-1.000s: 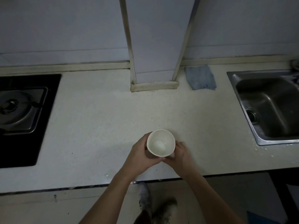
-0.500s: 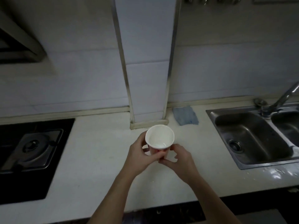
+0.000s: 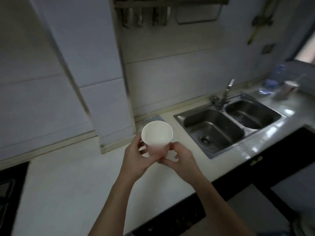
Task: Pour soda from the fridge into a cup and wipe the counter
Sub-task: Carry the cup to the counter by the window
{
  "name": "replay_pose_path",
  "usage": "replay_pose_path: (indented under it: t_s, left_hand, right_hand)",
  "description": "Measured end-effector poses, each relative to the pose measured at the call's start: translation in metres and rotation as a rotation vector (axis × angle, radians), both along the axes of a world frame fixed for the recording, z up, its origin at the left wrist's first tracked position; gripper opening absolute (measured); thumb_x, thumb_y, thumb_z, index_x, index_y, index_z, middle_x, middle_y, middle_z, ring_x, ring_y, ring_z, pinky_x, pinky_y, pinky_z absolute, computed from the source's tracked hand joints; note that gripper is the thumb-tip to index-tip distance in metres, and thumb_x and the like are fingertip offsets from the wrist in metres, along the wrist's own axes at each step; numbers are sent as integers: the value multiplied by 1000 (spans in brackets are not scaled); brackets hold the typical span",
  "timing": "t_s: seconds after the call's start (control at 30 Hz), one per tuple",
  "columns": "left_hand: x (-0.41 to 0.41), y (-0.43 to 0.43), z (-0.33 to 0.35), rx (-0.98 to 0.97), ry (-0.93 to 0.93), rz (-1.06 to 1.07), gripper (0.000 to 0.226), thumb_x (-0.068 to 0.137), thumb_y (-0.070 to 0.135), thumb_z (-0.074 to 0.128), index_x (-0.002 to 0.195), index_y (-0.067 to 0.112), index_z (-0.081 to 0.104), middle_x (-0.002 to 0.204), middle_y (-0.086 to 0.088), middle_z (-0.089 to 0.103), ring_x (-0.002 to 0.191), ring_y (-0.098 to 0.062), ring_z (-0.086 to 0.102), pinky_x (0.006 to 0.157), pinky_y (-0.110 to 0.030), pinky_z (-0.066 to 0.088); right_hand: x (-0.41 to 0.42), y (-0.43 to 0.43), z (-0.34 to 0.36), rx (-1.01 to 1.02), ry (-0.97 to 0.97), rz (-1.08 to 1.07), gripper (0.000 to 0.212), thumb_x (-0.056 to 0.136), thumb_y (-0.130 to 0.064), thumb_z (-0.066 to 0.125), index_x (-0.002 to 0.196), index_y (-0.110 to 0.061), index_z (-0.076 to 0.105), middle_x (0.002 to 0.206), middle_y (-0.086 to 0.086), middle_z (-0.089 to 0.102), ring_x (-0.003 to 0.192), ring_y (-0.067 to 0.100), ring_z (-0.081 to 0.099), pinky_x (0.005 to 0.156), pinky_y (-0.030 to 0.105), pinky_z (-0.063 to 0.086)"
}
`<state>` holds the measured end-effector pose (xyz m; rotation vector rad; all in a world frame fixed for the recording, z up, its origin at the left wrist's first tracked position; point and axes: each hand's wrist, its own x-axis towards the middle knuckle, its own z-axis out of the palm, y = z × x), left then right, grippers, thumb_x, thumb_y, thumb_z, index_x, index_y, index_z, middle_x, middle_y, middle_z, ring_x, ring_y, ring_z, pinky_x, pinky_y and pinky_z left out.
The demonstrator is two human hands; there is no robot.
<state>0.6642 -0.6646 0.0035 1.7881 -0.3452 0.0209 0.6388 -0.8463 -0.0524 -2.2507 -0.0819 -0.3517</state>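
Cup (image 3: 157, 136), apparently empty, upright just above the desk (image 3: 68, 184) at view centre. Left hand (image 3: 136, 157) curls round its wall and right hand (image 3: 182, 159) pinches its base, probably steadying it for filling. Sink (image 3: 221, 126) lies at 3 o'clock.

White paper cup (image 3: 157, 135) held over the pale counter (image 3: 68, 181).
It is empty, upright, mouth tipped slightly toward the camera, gripped low on its sides by the left hand (image 3: 136, 159) and right hand (image 3: 183, 160); a blue cloth (image 3: 154, 118) shows just behind its rim.
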Motion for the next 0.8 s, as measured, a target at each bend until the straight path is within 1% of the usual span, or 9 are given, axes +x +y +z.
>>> replay_pose_path:
  t_s: [0.07, 0.2, 0.3, 0.33, 0.4, 0.47, 0.53, 0.63, 0.8]
  left_hand:
    - [-1, -18, 1, 17, -7, -79, 83, 63, 28, 93, 135, 32, 52, 124, 18, 62, 112, -3, 60, 87, -22, 55]
    - [-1, -58, 4, 33, -11, -259, 82, 65, 26, 92, 131, 40, 46, 120, 25, 57, 109, 3, 58, 81, -10, 52]
    - [-7, -87, -1, 38, -3, -419, 82, 67, 26, 90, 135, 37, 46, 126, 17, 58, 114, -4, 57, 86, -18, 55]
    - [-10, -96, -3, 34, -1, -469, 80, 67, 25, 90, 133, 39, 46, 126, 19, 58, 115, -3, 57, 86, -17, 55]
    - [-18, -116, -3, 13, 4, -562, 78, 66, 23, 90, 124, 48, 46, 120, 27, 56, 112, 7, 56, 79, -11, 52]
    - [-28, -134, -3, -1, 16, -656, 76, 65, 21, 91, 120, 49, 46, 116, 29, 57, 109, 16, 54, 77, -9, 51]
    - [-38, -148, -3, -12, 32, -737, 76, 66, 21, 91, 125, 42, 48, 116, 27, 58, 108, 17, 54, 77, -10, 51]
    - [-53, -169, -2, -31, 20, -830, 80, 67, 22, 90, 134, 31, 49, 119, 24, 58, 110, 15, 55, 79, -12, 53]
    - [-75, -201, -3, -37, 0, -921, 77, 67, 28, 90, 131, 35, 48, 122, 22, 58, 114, 8, 57, 86, -20, 55]
  right_hand:
    - [-16, -15, 4, 2, 7, -79, 54, 75, -49, 77, 119, -22, 63, 107, -11, 63, 98, 4, 57, 74, 10, 41]
    - [-52, -42, 12, 9, 13, -255, 53, 76, -45, 78, 121, -21, 64, 108, -14, 61, 97, 3, 55, 73, 11, 38]
    - [-85, -57, 11, 3, -14, -391, 59, 75, -45, 79, 127, -23, 62, 111, -17, 57, 96, -2, 55, 74, 8, 39]
    - [-96, -61, 11, -7, -17, -439, 61, 74, -49, 76, 128, -24, 61, 112, -17, 57, 96, -2, 55, 76, 10, 42]
    - [-118, -68, 10, -33, -12, -536, 65, 75, -58, 69, 130, -24, 61, 113, -12, 61, 97, 3, 58, 80, 22, 50]
    - [-139, -73, 9, -70, 6, -644, 66, 76, -64, 65, 132, -28, 58, 112, -11, 63, 98, 6, 58, 81, 28, 52]
    - [-159, -74, 10, -91, 27, -744, 64, 77, -64, 65, 133, -33, 57, 112, -14, 63, 99, 4, 56, 79, 24, 48]
    - [-182, -78, 12, -86, 2, -854, 60, 77, -55, 74, 130, -32, 59, 110, -17, 60, 98, 0, 54, 73, 15, 40]
    - [-208, -92, 15, -68, -38, -975, 57, 74, -45, 81, 123, -23, 64, 107, -9, 63, 93, 2, 54, 72, 12, 38]
